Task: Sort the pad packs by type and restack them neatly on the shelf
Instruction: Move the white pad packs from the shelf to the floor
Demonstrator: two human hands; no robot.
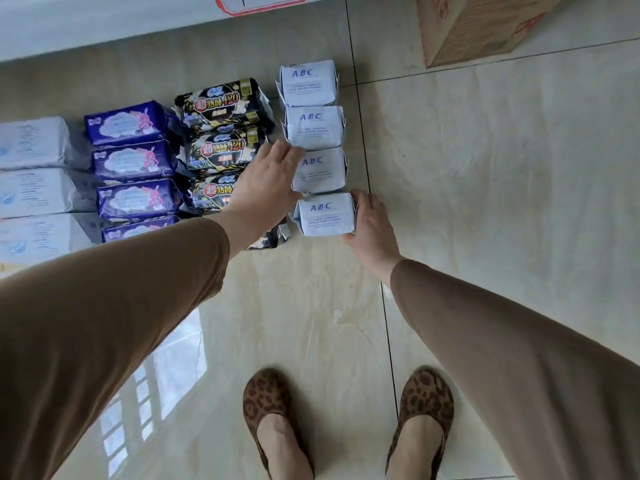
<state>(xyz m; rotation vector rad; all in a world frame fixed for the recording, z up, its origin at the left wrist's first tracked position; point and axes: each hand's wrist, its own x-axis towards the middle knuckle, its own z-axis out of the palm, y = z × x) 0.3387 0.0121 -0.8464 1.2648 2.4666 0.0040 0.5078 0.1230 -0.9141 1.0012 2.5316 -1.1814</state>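
Pad packs lie on the tiled floor in columns by type. On the right runs a column of pale blue ABC packs [310,83]. My right hand [369,226] holds the right end of the nearest ABC pack [325,214], fingers curled round its edge. My left hand [266,181] lies flat with straight fingers against the left side of that column, touching the third ABC pack [320,171]. Black packs [221,100] form a column to the left, partly hidden by my left hand. Further left are purple packs [126,123] and light grey-blue packs [33,142].
A cardboard box [474,24] stands on the floor at the back right. A pale shelf edge [104,22] with a red-bordered label runs along the top. My two feet in leopard-print shoes [268,400] stand near the bottom. Bare tiles stretch to the right.
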